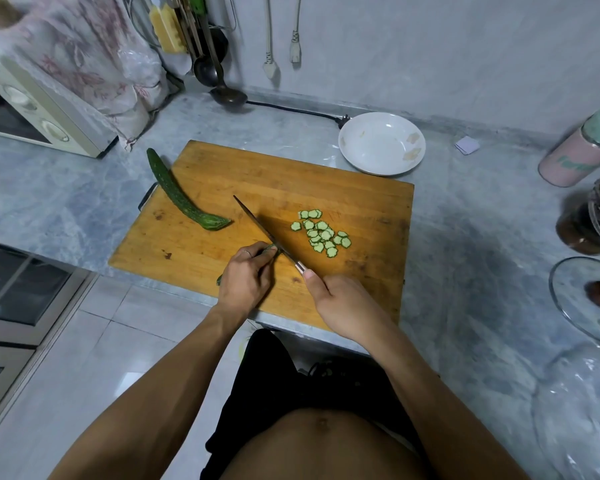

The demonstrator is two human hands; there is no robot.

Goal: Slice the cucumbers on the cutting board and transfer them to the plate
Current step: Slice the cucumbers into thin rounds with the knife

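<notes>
Slicing was underway on the wooden cutting board point(222, 174), which sat on the grey marbled surface point(465, 237). We had our left hand point(245, 282) curled over the cucumber being cut point(270, 249), fingers bent round it w/ the tips right at the blade, pinning it to the board; only a short green bit showed past the fingertips & another bit poked out near the wrist. Our right hand point(340, 306) was wrapped round the knife point(262, 230) handle, thumb laid along the top, so that grip was clamped tight on the knife. Its blade ran diagonally up & left from the hand, edge down on the cucumber just beside the left fingertips. Right of the blade lay a loose pile of cucumber slices point(321, 233), some overlapping, all on the board. A second, whole cucumber point(179, 195) lay at the board's left side, its far end hanging over the edge above the surface. The white plate point(381, 143) sat just past the board's far right corner, near it, w/ no slices in it. Elsewhere: a microwave point(32, 112) at far left, a ladle point(227, 95) by the wall, a glass lid point(589, 299) at right.
</notes>
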